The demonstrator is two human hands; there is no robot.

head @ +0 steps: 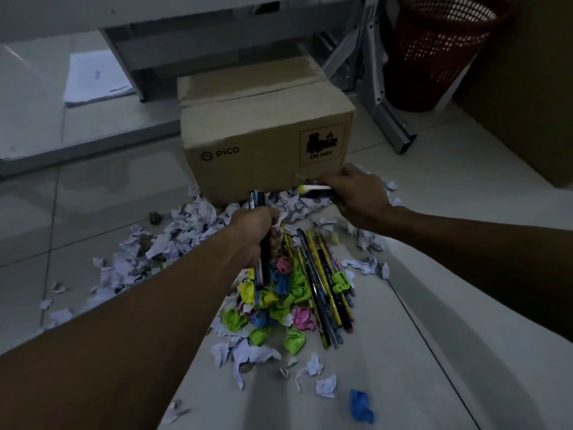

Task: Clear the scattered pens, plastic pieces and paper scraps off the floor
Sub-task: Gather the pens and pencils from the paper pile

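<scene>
My left hand (252,234) fists several pens (259,240) upright; my right hand (353,193), reaching toward twelve o'clock at the PICO carton (266,150), pinches a marker (316,190). Pencils (325,283), plastic pieces (279,302) and paper scraps (186,225) litter the floor (434,336) beneath.

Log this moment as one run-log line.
left hand: grips pens | right hand: holds marker | pencils, plastic pieces, paper scraps: on floor

Two bare forearms, sleeveless to the frame edge, left hand (252,234) and right hand (356,193) ungloved
</scene>
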